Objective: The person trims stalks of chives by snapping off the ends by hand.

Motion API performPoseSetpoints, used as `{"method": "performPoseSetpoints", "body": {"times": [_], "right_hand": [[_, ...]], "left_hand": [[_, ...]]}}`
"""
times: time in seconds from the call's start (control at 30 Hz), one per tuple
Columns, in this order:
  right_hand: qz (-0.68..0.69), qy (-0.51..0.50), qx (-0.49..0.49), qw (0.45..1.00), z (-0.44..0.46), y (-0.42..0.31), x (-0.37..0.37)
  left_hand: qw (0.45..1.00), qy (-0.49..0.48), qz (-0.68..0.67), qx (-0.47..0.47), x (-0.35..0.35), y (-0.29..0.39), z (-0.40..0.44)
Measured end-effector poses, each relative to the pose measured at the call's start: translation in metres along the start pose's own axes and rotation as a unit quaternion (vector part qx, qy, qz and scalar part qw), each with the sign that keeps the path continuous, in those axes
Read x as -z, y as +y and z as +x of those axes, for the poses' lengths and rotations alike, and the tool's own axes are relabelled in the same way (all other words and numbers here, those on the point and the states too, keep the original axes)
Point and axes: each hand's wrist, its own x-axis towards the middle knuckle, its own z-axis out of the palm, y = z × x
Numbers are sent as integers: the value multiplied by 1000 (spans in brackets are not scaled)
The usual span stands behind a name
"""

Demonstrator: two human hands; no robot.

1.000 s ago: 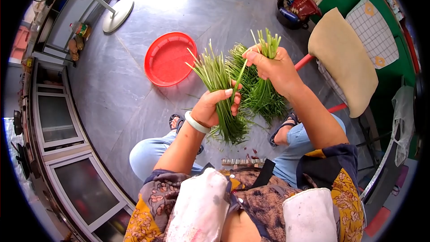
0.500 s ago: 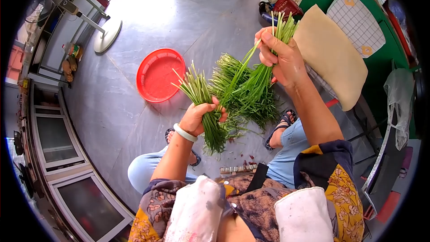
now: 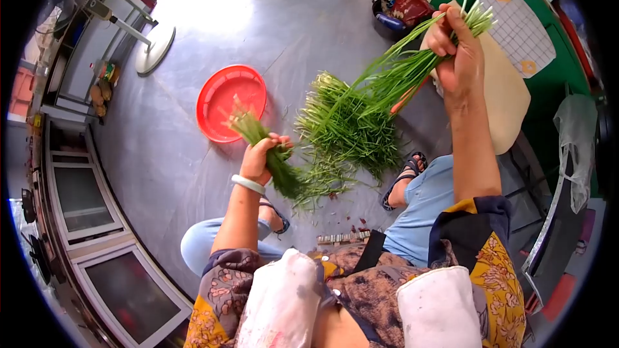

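My left hand (image 3: 256, 161) is closed around a bunch of garlic chives (image 3: 284, 177), slightly blurred, with pale stem ends pointing up toward the red plastic basket (image 3: 236, 90). Higher up on the right, my right hand (image 3: 461, 55) grips another bunch of chives (image 3: 403, 74). White stem ends stick out past its fingers, and long green leaves trail down to the left. Between and below the hands a large pile of chives (image 3: 348, 125) lies on the grey floor, loose bits scattered at its near edge.
My sandalled feet rest on either side of the pile. A padded seat (image 3: 506, 103) stands at the right by a green cabinet (image 3: 538, 22). At the upper right a dark bucket (image 3: 390, 22) holds a maroon item. The white base of a fan (image 3: 155, 50) is at the upper left.
My right hand has moved up and to the right with its chives, pulling them away from the pile. My left hand has shifted left with its bunch, nearer the basket.
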Motion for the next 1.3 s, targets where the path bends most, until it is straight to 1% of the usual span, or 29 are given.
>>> {"method": "performPoseSetpoints", "body": {"times": [0.07, 0.13, 0.2, 0.27, 0.37, 0.47, 0.5, 0.53, 0.6, 0.67, 0.8, 1.0, 1.13, 1.23, 1.3], "right_hand": [[-13, 32, -28, 999, -1, 3, 3], [-39, 40, -52, 997, -5, 9, 0], [-73, 26, -80, 994, -10, 12, -9], [-95, 8, -104, 990, -15, 17, -14], [-128, -3, -144, 981, -21, 31, -21], [-141, -16, -173, 975, -31, 43, -31], [-144, -36, -180, 972, -34, 47, -34], [-164, -46, -188, 967, -39, 56, -41], [-205, -60, -192, 958, -48, 62, -52], [-210, -72, -201, 954, -54, 67, -60], [-214, -90, -224, 946, -61, 74, -68], [-187, -96, -252, 945, -67, 79, -70], [-192, -92, -272, 938, -71, 83, -72], [-202, -98, -283, 933, -74, 87, -73], [-198, -117, -310, 923, -75, 87, -73]], "left_hand": [[997, 79, 4, -8, 24, -4, 5], [988, 147, -2, -46, 32, -4, 6], [987, 136, -35, -74, 34, 0, 5], [989, 118, -76, -44, 6, 17, -5], [995, 27, -85, -44, -47, 37, -28], [994, -56, -13, -89, -78, 48, -43], [994, -50, -6, -93, -89, 50, -48], [991, -69, 9, -117, -104, 52, -53], [989, -55, 39, -130, -113, 51, -51], [983, -87, 106, -122, -114, 51, -49], [980, -75, 111, -147, -122, 44, -45], [982, -59, 105, -145, -122, 38, -41], [980, -64, 119, -147, -123, 34, -40], [983, -63, 120, -125, -122, 32, -39], [986, -52, 117, -107, -123, 33, -40]]}}
